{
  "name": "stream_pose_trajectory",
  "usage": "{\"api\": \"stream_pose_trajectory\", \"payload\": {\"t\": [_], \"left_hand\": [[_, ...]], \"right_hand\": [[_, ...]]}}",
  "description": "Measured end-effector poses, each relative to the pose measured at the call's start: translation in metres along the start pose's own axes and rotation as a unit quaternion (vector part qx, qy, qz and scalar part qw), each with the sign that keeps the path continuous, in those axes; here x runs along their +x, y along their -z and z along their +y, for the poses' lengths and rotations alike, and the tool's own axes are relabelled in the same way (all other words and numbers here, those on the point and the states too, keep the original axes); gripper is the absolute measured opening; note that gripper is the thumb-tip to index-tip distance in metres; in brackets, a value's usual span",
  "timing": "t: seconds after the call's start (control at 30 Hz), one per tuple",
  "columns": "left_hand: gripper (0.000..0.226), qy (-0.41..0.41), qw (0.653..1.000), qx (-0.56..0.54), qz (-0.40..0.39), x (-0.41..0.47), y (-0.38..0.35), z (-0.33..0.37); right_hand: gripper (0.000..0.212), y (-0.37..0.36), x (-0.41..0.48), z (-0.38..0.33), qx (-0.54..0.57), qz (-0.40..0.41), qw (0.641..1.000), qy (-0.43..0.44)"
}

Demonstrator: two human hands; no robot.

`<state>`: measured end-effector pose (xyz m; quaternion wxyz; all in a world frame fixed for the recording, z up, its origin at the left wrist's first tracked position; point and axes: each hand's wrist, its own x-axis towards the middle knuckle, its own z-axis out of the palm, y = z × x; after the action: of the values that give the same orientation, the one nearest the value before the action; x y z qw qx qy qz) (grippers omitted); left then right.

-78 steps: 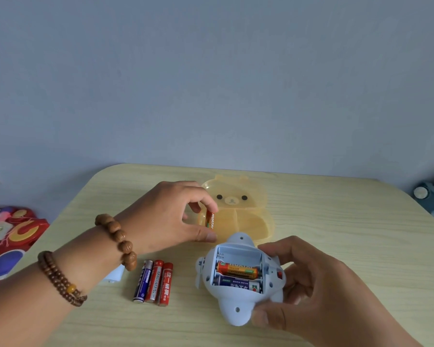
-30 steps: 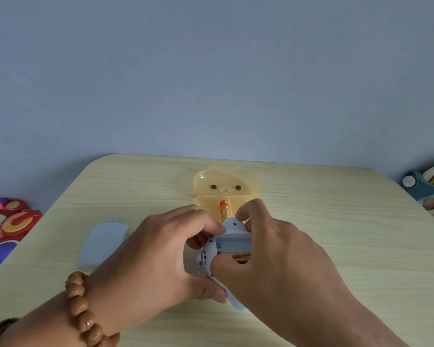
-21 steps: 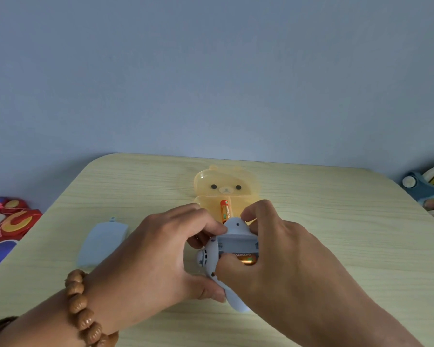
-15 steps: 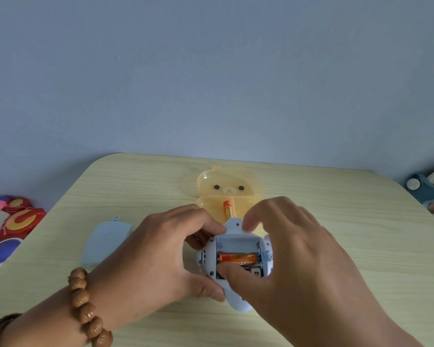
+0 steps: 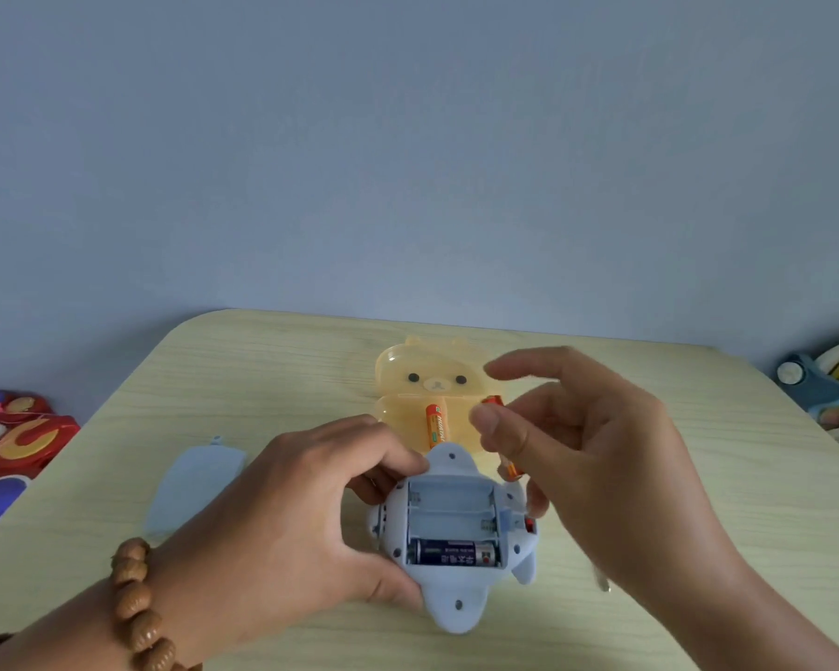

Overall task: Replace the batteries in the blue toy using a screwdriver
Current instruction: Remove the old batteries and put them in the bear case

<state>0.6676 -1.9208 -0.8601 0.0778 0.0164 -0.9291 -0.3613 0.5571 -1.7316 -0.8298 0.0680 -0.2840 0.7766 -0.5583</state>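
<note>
I am viewing the bench (image 5: 698, 477) from the head camera. The blue toy (image 5: 454, 593) is lying underside up at the near centre of the bench, with its battery compartment (image 5: 449, 513) uncovered. One dark battery (image 5: 456, 553) is sitting in the slot nearest me; the two slots beyond it are showing bare plastic and contacts.

My left hand (image 5: 282, 520) is gripping the toy from its 9 o'clock side, thumb on the near edge and fingers curled around the far edge, holding it steady on the bench. A beaded bracelet (image 5: 136, 607) is sitting on that wrist.

My right hand (image 5: 587, 457) is hovering above the toy's 2 o'clock corner, clear of the compartment. Its thumb and a finger are pinching an orange battery (image 5: 497, 435), which is pointing steeply downward; the index finger is extended and partly blurred.

At 12 o'clock from the toy, an open translucent yellow bear-shaped case (image 5: 408, 380) is resting on the bench, just beside the toy's far tip. A second orange battery (image 5: 436, 425) is lying inside its lower half.

At 9 o'clock, well apart from the toy, the pale blue compartment cover (image 5: 192, 481) is lying flat on the bench.
</note>
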Motion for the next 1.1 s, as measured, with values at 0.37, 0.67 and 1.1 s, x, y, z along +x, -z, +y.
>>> {"api": "stream_pose_trajectory", "payload": {"t": [0.37, 0.67, 1.1], "left_hand": [[0.063, -0.003, 1.000, 0.006, 0.000, 0.001, 0.002, 0.000], [0.069, 0.003, 1.000, 0.022, 0.001, -0.002, 0.003, 0.001], [0.068, 0.007, 1.000, 0.017, -0.003, -0.003, 0.005, -0.001]], "right_hand": [[0.053, 0.011, 0.026, 0.012, -0.050, -0.070, 0.996, -0.032], [0.062, -0.019, 0.069, 0.011, -0.258, -0.133, 0.956, 0.031], [0.060, -0.030, 0.085, 0.022, -0.299, -0.205, 0.932, 0.006]]}}
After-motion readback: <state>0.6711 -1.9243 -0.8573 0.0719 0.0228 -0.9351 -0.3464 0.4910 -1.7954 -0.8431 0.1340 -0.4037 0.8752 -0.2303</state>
